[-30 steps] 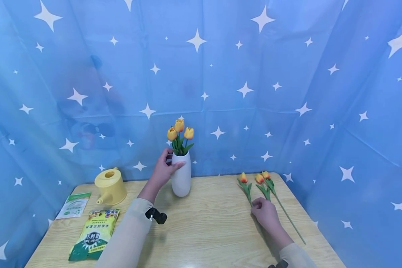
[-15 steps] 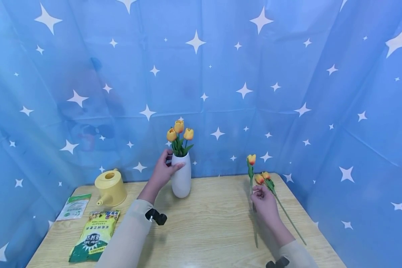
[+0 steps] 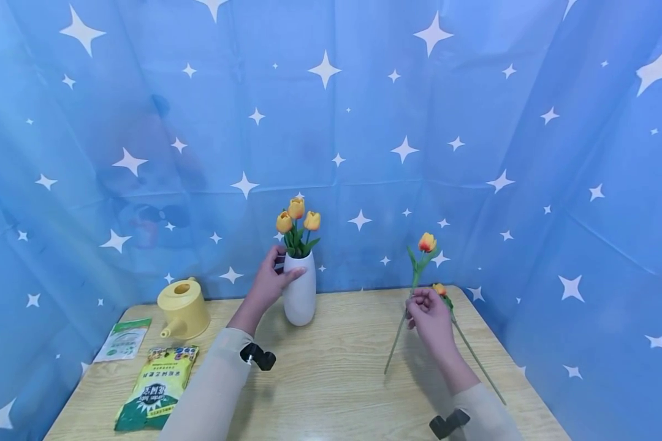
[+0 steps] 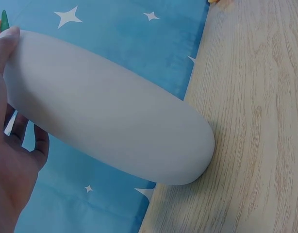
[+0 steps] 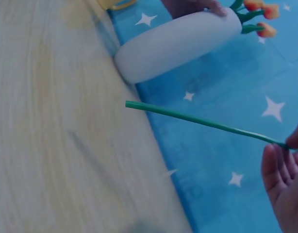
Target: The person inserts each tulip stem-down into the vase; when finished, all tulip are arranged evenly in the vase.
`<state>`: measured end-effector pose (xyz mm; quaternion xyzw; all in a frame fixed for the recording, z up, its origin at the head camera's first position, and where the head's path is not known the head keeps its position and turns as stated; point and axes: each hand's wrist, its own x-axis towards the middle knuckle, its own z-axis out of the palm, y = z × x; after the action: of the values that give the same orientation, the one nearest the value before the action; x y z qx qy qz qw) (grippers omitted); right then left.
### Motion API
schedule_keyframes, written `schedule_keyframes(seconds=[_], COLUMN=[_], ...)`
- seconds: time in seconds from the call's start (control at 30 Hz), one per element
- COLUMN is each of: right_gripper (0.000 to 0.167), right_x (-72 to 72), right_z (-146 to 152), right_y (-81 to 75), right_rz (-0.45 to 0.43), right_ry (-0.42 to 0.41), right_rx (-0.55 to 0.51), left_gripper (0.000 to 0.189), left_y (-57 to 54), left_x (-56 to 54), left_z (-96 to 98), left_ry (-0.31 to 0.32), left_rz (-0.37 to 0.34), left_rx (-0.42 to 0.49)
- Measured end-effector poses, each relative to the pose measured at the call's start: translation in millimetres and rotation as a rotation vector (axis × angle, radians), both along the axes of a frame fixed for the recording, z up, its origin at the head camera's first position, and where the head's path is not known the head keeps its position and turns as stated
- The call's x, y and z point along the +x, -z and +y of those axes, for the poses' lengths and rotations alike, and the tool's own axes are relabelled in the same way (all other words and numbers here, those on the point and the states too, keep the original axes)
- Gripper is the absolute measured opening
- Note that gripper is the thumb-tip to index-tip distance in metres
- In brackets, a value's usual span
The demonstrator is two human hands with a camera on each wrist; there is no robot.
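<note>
My left hand (image 3: 269,280) holds a white vase (image 3: 300,300) near its rim, thumb across the front and fingers round the far side. The vase stands upright on the table, and three yellow-orange tulips (image 3: 296,209) rise from its mouth. Over at the right, my right hand (image 3: 433,317) pinches a single tulip (image 3: 427,242) by its stem, bloom up and stem slanting down to the left. In the right wrist view the cut end of that green stem (image 5: 197,120) points toward the vase, with its shadow on the tabletop.
Another tulip (image 3: 439,290) lies at the right, partly behind my right hand, its long stem running toward the front. At the left are a yellow watering can (image 3: 182,311), a green-and-white packet (image 3: 124,340) and a yellow-green bag (image 3: 157,389). A starry blue curtain (image 3: 364,122) hangs behind the table.
My right hand has picked one tulip up off the table and raised it, its stem end swinging left. The left hand stays on the vase.
</note>
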<state>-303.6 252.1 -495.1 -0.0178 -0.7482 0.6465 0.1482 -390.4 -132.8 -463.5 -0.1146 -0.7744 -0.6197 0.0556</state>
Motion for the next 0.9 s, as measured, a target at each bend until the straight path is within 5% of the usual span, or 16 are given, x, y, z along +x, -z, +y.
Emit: schedule_keyframes(seconds=[0.67,0.9], right_gripper=[0.018,0.020], right_x=[-9.9,-14.8], right_z=[-43,-57], right_y=[-29.5,-41.6], right_rz=[0.244,0.316], right_ry=[-0.070,-0.073], right_rx=[-0.253,-0.260], left_gripper=[0.065,0.064], left_y=[-1.1,-0.3], left_x=[-0.2,0.3], left_z=[0.9,0.8], left_ry=[-0.001,0.002], left_rz=[-0.022,-0.010], left_rx=[0.006,0.008])
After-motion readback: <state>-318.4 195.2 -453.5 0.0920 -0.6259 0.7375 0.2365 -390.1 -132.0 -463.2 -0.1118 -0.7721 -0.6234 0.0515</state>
